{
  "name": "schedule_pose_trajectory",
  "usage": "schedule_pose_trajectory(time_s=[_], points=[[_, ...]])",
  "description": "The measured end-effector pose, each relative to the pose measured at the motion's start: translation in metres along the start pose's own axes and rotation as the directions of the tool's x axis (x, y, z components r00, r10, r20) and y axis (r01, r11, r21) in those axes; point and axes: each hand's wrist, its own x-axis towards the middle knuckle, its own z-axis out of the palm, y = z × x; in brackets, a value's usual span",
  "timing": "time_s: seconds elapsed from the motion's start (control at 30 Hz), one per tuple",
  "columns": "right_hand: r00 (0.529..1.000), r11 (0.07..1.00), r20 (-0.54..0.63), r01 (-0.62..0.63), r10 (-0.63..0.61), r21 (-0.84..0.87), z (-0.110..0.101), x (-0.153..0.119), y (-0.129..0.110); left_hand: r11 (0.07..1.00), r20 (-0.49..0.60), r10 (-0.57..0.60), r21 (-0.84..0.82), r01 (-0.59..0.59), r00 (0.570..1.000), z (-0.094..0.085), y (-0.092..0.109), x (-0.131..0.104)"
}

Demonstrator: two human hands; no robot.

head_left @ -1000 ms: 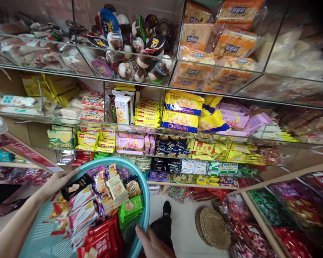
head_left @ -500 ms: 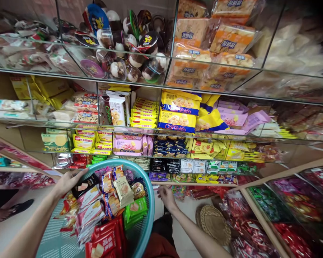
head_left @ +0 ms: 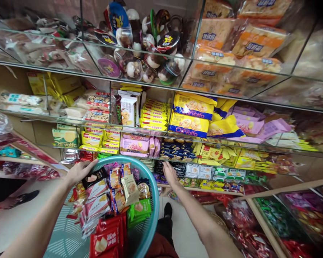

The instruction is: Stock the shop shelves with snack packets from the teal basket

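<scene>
My left hand (head_left: 80, 172) is closed on the far left rim of a teal plastic basket (head_left: 154, 200). Inside lie wrapped snacks: red packets (head_left: 107, 240), green packets (head_left: 139, 211), silvery-white packets (head_left: 97, 204), orange-and-blue packets (head_left: 117, 197), a cream packet (head_left: 130, 189) and a black packet (head_left: 96, 177). My right hand (head_left: 170, 173) reaches into a low shelf compartment, with its fingers stretched out at the left side of some small black packets (head_left: 179, 169). I see nothing held in it, though the fingertips are partly hard to make out.
Glass-fronted shelves (head_left: 140, 86) hold yellow biscuit packs (head_left: 190, 123), purple packs (head_left: 136, 146) and dark blue packets (head_left: 176, 151). White packets (head_left: 199, 171) lie right of the black ones. A slanted bin divider (head_left: 269, 227) stands at right. Another person's foot (head_left: 27, 199) shows at left.
My right hand has moved up and forward from below the shelf edge to the black packets. The view has shifted, and my left hand still holds the basket.
</scene>
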Motion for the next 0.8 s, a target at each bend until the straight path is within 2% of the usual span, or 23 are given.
schedule_pose_trajectory(time_s=[0.2, 0.43, 0.6, 0.8], points=[[0.995, 0.977, 0.089, -0.016, 0.036, -0.214, -0.002, 0.011, -0.010, 0.999, 0.011, 0.035, -0.014, -0.035, 0.999, 0.008, 0.002, 0.010], [0.980, 0.943, 0.193, 0.020, 0.047, -0.333, -0.008, 0.019, -0.014, 0.995, 0.054, 0.093, -0.032, -0.091, 0.994, 0.017, 0.011, 0.017], [0.978, 0.945, 0.206, 0.038, 0.031, -0.325, -0.011, 0.021, -0.012, 0.994, 0.056, 0.101, -0.041, -0.099, 0.993, 0.017, 0.014, 0.015], [0.991, 0.979, 0.133, 0.037, -0.010, -0.199, -0.017, 0.009, -0.005, 0.997, 0.046, 0.074, -0.037, -0.072, 0.996, 0.014, 0.009, 0.011]])
